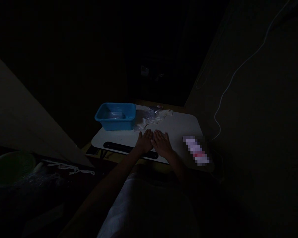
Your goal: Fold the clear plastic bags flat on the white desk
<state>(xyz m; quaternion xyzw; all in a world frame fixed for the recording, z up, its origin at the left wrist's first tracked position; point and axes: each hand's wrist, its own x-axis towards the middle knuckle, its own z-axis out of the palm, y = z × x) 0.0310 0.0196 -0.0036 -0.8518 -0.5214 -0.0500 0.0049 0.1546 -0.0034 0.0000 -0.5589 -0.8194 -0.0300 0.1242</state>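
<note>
Both of my hands rest palm down, side by side, on a small white folding table [178, 127]. My left hand [145, 141] lies flat with its fingers stretched out and thumb apart. Close beside it, my right hand [162, 142] is also flat, fingers extended, holding nothing. Just beyond the fingertips are crumpled clear plastic bags [151, 115] and a pale cloth [165, 114]. A blue plastic basin [118, 124] stands at the table's far left, with a clear or pale container [115, 115] inside it.
A dark strip [119, 147] runs along the table's near edge. On the right lies a pixelated, lit object [196, 150], probably a phone. A white cable [229, 84] hangs down the right wall. At lower left is a green round thing [13, 168]. The room is very dim.
</note>
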